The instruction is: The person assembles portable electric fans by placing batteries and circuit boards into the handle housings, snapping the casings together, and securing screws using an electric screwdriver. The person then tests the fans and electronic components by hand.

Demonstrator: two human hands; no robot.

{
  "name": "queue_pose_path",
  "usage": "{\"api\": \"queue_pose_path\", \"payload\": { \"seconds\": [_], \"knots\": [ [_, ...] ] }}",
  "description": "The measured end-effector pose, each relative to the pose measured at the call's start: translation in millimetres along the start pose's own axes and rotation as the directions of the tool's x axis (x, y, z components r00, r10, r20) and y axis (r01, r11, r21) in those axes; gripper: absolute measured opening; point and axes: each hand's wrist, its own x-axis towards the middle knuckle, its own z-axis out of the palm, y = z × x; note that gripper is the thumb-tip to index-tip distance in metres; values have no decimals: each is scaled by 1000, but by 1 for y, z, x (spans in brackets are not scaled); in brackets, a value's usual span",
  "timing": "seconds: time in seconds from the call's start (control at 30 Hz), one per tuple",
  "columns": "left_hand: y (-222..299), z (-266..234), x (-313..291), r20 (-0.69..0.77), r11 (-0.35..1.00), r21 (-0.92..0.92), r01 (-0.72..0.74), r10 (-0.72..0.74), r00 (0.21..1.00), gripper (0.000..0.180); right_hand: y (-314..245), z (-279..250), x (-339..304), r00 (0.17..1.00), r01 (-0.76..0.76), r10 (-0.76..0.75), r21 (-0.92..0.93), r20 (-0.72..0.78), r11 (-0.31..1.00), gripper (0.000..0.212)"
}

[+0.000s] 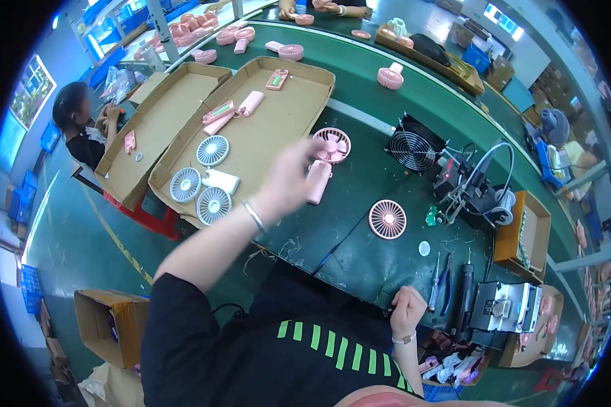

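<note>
My left hand (288, 178), smeared by motion, reaches over the left part of the green bench. Its fingertips are at the edge of a pink handheld fan (332, 146) whose blades show, with its pink handle (318, 182) toward me; whether they touch it I cannot tell. My right hand (409, 308) rests closed at the bench's near edge, and anything inside the curled fingers is hidden. A round pink fan grille (387, 219) lies on the bench between the hands. To its right are a small white disc (424, 248) and green pieces (432, 216).
Left, a cardboard tray (288, 67) holds white fans (212, 150) and pink casings. Right lie a screwdriver (435, 281), pliers (446, 285) and a black driver (466, 292). Behind them stand a black cooling fan (414, 149) and a soldering machine (472, 183). A co-worker (81, 125) sits at left.
</note>
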Motion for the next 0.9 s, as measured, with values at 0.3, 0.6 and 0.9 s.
{"api": "queue_pose_path", "payload": {
  "seconds": [0.3, 0.6, 0.9],
  "knots": [
    [-224, -149, 58, -327, 503, 816, 286, -7, 945, 47, -6, 8, 3, 987, 159, -153, -211, 47, 964, 32],
    [-184, -172, 52, -350, 477, 692, 542, -436, 829, 46, -5, 15, 1, 984, 175, -175, -318, 28, 932, 34],
    [-199, -198, 54, -271, 598, 536, 596, -546, 793, 47, -6, 21, 7, 976, 209, -218, -384, 20, 899, 36]
  ]
}}
